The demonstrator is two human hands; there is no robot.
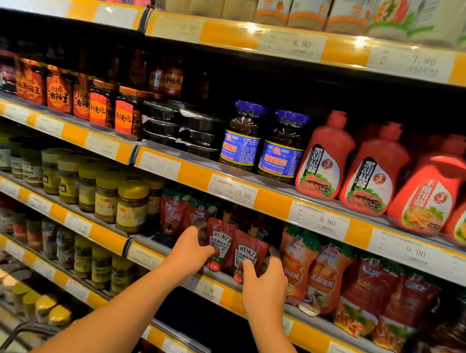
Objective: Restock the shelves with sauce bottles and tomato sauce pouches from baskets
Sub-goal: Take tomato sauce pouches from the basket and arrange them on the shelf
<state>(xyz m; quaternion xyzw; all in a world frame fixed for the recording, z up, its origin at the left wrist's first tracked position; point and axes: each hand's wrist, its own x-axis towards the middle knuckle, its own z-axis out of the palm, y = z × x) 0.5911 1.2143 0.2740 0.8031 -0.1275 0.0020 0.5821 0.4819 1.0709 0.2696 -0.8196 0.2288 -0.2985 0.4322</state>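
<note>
Fingers [195, 230] of the left hand [190, 252] and right hand [267, 285] are curled around two upright Heinz pouches [244, 253], spouts pointing up, held on the shelf [218, 288] at lower centre.

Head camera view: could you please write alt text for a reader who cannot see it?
A person's left hand and right hand set two red Heinz ketchup pouches upright on a supermarket shelf, between jars and other sauce pouches.
</note>
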